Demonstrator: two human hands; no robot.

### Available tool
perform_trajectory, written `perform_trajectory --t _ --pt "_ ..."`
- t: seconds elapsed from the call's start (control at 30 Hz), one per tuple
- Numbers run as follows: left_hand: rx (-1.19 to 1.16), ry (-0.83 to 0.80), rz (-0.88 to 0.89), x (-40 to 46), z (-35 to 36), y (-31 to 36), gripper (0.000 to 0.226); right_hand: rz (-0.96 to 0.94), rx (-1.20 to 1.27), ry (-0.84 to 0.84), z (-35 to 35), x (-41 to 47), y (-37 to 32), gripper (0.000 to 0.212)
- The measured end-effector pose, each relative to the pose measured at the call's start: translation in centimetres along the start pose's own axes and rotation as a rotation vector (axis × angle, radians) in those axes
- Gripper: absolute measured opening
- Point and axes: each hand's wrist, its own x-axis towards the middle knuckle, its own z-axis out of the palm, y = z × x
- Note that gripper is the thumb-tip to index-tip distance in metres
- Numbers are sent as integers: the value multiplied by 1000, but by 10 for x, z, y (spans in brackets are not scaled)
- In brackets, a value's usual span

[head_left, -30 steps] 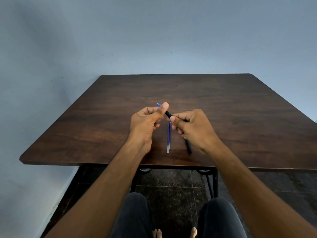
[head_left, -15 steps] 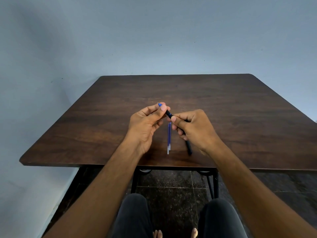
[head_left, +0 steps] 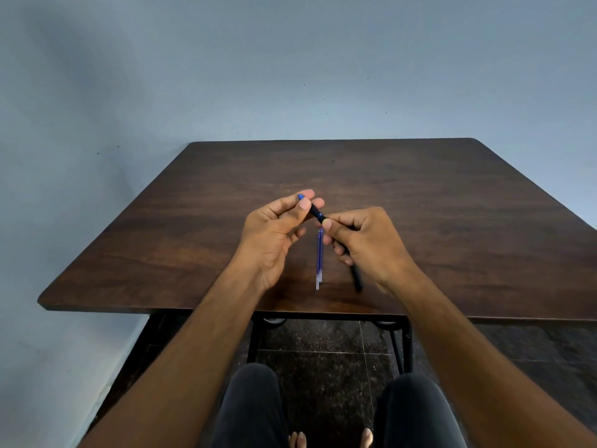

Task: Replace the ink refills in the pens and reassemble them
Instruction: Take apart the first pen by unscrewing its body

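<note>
A black pen (head_left: 316, 212) with a blue tip is held slanted above the dark wooden table (head_left: 420, 195). My left hand (head_left: 274, 231) pinches its front grip section between thumb and fingertips, with the blue tip poking out at the upper left. My right hand (head_left: 365, 240) is wrapped round the barrel, whose rear end (head_left: 357, 281) sticks out below the palm. Under the hands, two thin blue ink refills (head_left: 319, 260) lie side by side on the table, pointing away from me.
The table's near edge (head_left: 226, 310) runs just under my forearms. Below it are the black metal frame, dark floor tiles, my knees and my bare toes. A pale blue wall stands behind and to the left.
My left fingers have shifted round the pen's front section, opening out a little, as in a twisting motion. The right hand and the refills have stayed in place.
</note>
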Motion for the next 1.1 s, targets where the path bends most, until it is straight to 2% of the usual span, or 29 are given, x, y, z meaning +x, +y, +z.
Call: perform_trajectory --t 0.07,0.17,0.27,0.37,0.5,0.67,0.8,0.87,0.93,1.03,1.1 --pt "-21 80 -13 2 2 1 26 -11 -4 -4 1 0 -1 20" --pt "-30 158 -24 5 5 0 20 -15 -14 -18 3 -1 -1 19" --pt "-34 86 -35 3 7 1 19 -17 -17 -17 5 -1 -1 18" --pt "-41 -39 -62 0 4 3 32 -18 -13 2 3 -1 -1 19" --pt "-11 -94 -27 -2 -3 3 28 -17 9 8 -1 -3 -2 22" --pt "-20 22 -8 1 1 0 15 -28 30 11 1 -3 -2 23" --pt "-48 118 -28 5 2 -2 24 -32 46 4 2 -3 0 16" --pt "-44 127 -38 7 2 -4 19 -27 65 -5 3 -4 0 22" --pt "-37 101 -49 7 3 -5 15 -26 66 -2 3 -4 1 26" --pt "-42 -12 -68 4 1 -4 29 -37 60 9 1 -3 2 26" --pt "-32 -67 -48 3 -2 -3 29 -41 58 16 0 -3 3 25"
